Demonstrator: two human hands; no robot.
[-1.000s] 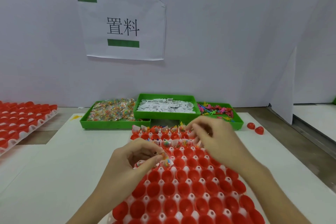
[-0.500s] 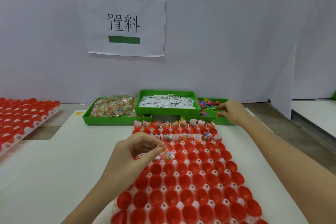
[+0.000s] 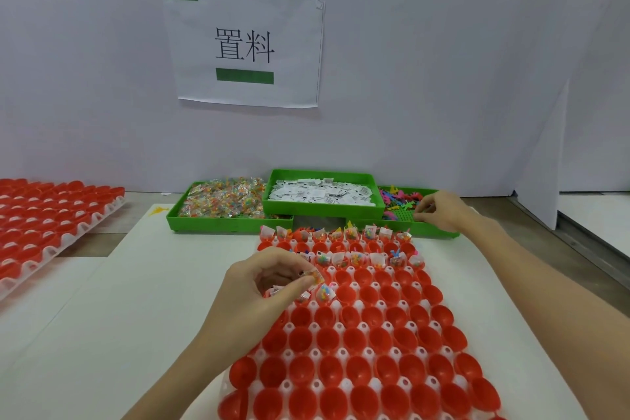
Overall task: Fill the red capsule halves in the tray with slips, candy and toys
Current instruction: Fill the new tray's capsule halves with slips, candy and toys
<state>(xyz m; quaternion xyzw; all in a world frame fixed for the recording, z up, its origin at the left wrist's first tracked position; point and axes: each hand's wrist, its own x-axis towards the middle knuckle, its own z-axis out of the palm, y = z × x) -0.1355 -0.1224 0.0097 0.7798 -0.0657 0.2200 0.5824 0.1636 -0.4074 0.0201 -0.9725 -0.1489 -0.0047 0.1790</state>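
Filling the third row of the white tray of red plastic capsule halves (image 3: 361, 344) mid-bench.
My left hand (image 3: 269, 286) pinches clear candy packets (image 3: 315, 274); my right hand (image 3: 443, 210) picks at small coloured plastic toys (image 3: 397, 198) in the far-edge green bin (image 3: 439, 233); next, drop one in.

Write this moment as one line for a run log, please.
left hand: pinches candy packet above capsule tray | right hand: fingers in toy bin | two far rows filled
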